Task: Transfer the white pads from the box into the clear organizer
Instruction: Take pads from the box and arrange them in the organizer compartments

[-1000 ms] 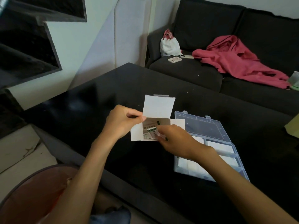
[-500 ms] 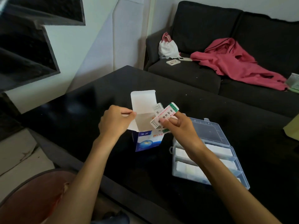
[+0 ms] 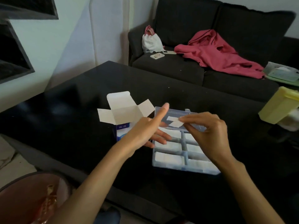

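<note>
**Pads pinched above the organizer's open lid**

The right hand point(image 3: 208, 131) is pinching a few white pads point(image 3: 174, 121) at its fingertips, and that grip is hovering over the clear organizer point(image 3: 179, 166). The compartments, several already holding pads, are lying directly below and slightly toward the person. The pads' long axis is running left to right. The left hand point(image 3: 145, 130) is hanging released, fingers spread, just left of the grip. The box point(image 3: 120, 110) is standing open farther left on the counter point(image 3: 80, 110).
</note>
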The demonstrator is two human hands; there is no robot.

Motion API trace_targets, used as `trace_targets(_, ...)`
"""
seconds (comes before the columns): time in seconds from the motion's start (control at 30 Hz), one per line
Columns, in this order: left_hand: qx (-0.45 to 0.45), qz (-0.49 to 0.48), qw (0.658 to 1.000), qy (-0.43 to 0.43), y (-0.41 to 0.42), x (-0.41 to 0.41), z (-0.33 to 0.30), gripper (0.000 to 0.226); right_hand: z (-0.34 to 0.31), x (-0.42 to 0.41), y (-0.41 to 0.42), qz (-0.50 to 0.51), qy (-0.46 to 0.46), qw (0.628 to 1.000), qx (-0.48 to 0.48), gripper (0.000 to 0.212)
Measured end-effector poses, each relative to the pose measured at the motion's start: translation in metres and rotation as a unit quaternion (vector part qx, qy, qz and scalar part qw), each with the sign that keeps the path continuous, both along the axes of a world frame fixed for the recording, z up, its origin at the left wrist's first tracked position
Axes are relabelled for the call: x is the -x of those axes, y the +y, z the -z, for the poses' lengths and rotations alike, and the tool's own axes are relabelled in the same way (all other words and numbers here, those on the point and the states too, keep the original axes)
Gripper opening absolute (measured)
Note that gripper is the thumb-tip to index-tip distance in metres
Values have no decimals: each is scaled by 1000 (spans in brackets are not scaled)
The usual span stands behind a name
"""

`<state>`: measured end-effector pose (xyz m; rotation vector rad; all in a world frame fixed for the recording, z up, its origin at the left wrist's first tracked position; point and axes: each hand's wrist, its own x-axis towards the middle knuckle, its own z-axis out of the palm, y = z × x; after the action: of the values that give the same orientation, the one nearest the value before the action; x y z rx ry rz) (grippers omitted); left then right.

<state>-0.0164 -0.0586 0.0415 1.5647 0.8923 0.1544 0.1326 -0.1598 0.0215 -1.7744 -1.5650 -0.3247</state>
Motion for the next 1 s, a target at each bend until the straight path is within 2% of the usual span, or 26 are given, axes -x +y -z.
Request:
trace_targets(0.1, 24, 29, 999, -16, -5, -14, 6, 37, -4, -8, -13, 0, -103, 994, 37, 20)
trace_targets(0.2, 6, 4, 999, -51, -6, -22, 13, 11, -1, -16, -20, -4, -124, 991, 58, 20)
trace_targets(0.33, 1, 11, 998, -60, -11, -34, 19, 18, 7, -26, -28, -5, -126, 990, 66, 22)
trace_targets(0.43, -17, 13, 998, -51, -14, -41, 23, 16, 13, -37, -30, -1, -108, 989, 98, 27)
trace_targets(0.5, -12, 20, 999, -41, -15, -44, 25, 17, 17, -42, -31, 3, -56, 987, 148, 35)
trace_targets(0.6, -7, 40, 999, -20, -14, -47, 28, 18, 15, -41, -35, -32, 153, 963, 218, 32)
trace_targets(0.7, 5, 54, 998, -14, -14, -52, 32, 23, 15, -42, -40, -64, 327, 920, 205, 24)
trace_targets(0.77, 3, 59, 998, -16, -15, -55, 33, 25, 14, -42, -42, -60, 370, 909, 182, 18)
trace_targets(0.87, 3, 59, 998, -21, -17, -59, 34, 26, 14, -46, -43, -55, 407, 897, 161, 36)
trace_targets(0.97, 3, 69, 997, -29, -21, -64, 34, 30, 16, -50, -45, -40, 376, 913, 154, 16)
trace_targets(1.0, -3, 65, 998, -27, -23, -65, 35, 33, 17, -52, -46, -34, 355, 921, 155, 15)
